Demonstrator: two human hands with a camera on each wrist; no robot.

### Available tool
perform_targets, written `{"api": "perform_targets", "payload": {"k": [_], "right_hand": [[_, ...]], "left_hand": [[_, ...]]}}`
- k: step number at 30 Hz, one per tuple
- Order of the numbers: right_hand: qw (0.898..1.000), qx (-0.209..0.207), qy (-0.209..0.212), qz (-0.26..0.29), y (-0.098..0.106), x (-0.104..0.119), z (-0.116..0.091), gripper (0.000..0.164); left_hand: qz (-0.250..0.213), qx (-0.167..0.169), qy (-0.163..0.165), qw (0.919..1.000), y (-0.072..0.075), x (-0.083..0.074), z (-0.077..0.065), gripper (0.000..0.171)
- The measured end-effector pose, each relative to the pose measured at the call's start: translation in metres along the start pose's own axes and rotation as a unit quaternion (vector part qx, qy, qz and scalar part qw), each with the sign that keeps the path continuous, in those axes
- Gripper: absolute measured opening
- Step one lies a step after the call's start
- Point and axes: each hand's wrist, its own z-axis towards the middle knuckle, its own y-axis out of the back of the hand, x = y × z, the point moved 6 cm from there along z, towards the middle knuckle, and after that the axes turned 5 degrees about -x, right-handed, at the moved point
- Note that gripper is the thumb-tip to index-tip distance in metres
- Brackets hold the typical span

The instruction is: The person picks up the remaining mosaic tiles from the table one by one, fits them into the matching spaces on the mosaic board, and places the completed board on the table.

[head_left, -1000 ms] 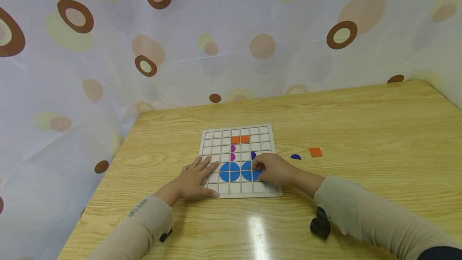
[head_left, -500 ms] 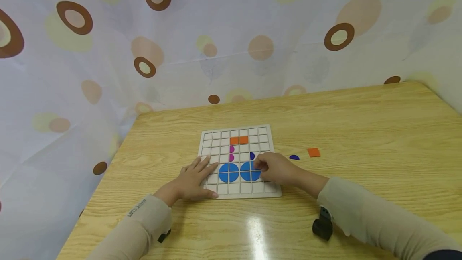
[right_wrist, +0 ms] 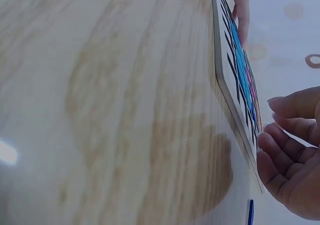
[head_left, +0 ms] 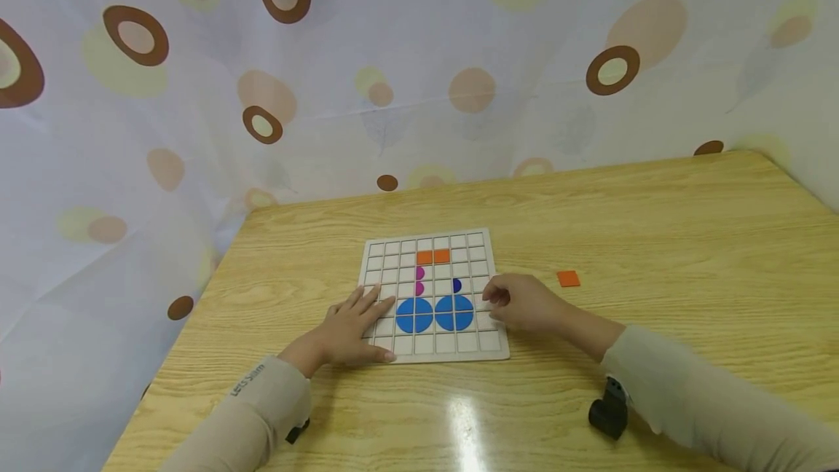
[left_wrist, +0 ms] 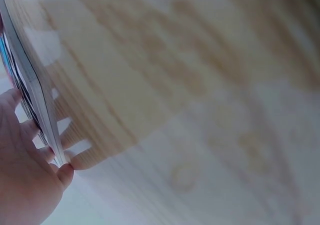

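Note:
A white grid board (head_left: 467, 341) lies flat on the table. My left hand (head_left: 350, 330) rests on its left side with fingers spread. Just off the right edge, my right hand (head_left: 527, 303) hovers with loosely bent fingers, nothing between them. Quarter-circle tiles form two light blue discs, a left one (head_left: 422, 306) and a right one (head_left: 464, 303). Above them sit two magenta half-circles (head_left: 420, 273), two orange squares (head_left: 425, 257) and a dark blue half-circle (head_left: 457, 285). Another dark blue half-circle (right_wrist: 251, 212) lies beyond the board in the right wrist view; my right hand hides it from the head view.
A loose orange square (head_left: 568, 279) lies on the wooden table (head_left: 367, 421), right of the board. A patterned cloth (head_left: 419, 130) hangs behind the table and along its left side.
My right hand has left the right-hand blue disc and moved right, past the board's edge, uncovering the disc's right quarters. My left hand has stayed on the board.

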Motion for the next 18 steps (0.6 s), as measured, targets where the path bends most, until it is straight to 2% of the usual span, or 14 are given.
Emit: {"api": "perform_targets", "payload": {"k": [10,18], "right_hand": [[1.0,-0.009,-0.007,0.004,0.022,-0.017,-0.006,0.019],[0.999,-0.013,-0.005,-0.04,0.039,-0.026,-0.008,0.023]], "left_hand": [[-0.001,0.0,0.002,1.0,0.0,0.0,-0.001,0.086],[0.001,-0.001,0.002,1.0,0.0,0.0,0.0,0.086]]}}
